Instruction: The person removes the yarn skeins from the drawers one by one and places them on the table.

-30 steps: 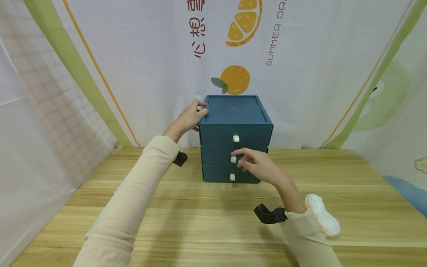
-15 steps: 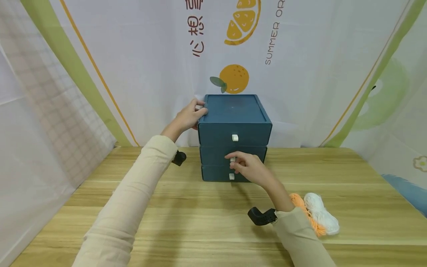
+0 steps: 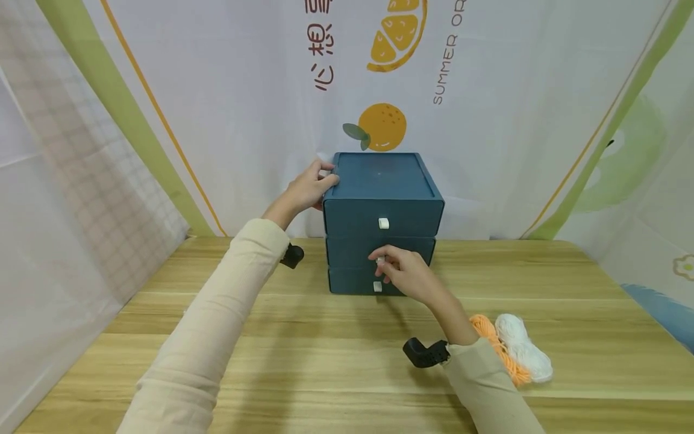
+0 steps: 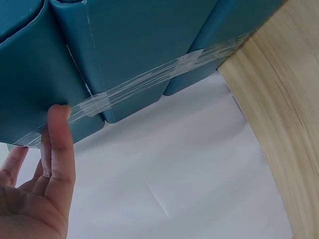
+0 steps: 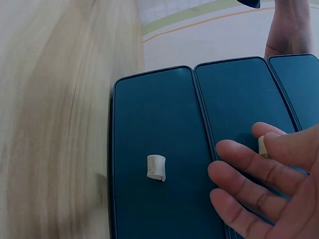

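Note:
A dark blue three-drawer cabinet (image 3: 385, 176) stands at the back of the table, each drawer with a small white pull tab. My left hand (image 3: 305, 188) lies against its upper left edge. In the left wrist view, the fingers (image 4: 61, 144) are stretched out along the taped side wall. My right hand (image 3: 406, 272) is at the front and pinches the middle drawer's pull tab (image 5: 262, 146) between thumb and index finger, the other fingers loosely spread. Below it shows the bottom drawer's pull tab (image 5: 156, 167); above, the top drawer's tab (image 3: 384, 223). All drawers look pushed in.
On the right of the wooden table (image 3: 325, 374) lie an orange yarn skein (image 3: 506, 355) and a white yarn skein (image 3: 523, 349), side by side near the right forearm. A white printed curtain (image 3: 244, 120) hangs close behind the cabinet.
My right hand has moved slightly left and closed its thumb and index finger on the middle pull tab, uncovering the orange yarn. The left hand has stayed at the cabinet's edge.

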A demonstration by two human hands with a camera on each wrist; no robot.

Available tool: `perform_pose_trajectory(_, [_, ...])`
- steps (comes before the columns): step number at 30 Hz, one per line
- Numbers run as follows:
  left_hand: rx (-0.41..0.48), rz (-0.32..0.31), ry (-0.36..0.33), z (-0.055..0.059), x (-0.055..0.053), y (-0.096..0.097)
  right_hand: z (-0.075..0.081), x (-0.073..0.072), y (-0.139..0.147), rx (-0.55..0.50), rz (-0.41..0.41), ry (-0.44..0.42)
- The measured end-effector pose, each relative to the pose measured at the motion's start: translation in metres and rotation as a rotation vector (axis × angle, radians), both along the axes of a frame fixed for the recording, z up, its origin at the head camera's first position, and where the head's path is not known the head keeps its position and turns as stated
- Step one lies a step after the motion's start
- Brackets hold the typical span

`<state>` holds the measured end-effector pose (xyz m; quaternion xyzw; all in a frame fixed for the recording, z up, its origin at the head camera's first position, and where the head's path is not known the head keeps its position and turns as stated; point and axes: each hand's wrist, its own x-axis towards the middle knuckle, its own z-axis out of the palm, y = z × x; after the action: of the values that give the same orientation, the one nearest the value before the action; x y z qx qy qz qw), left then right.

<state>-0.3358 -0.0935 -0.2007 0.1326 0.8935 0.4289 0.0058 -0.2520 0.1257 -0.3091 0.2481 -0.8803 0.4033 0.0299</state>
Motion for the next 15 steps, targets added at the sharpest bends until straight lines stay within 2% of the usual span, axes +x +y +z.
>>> perform_pose_trajectory(15, [0.012,-0.021,-0.019,0.0015,0.0009,-0.0009,0.0007,0.0033,-0.0021,0.025,-0.004,-0.025])
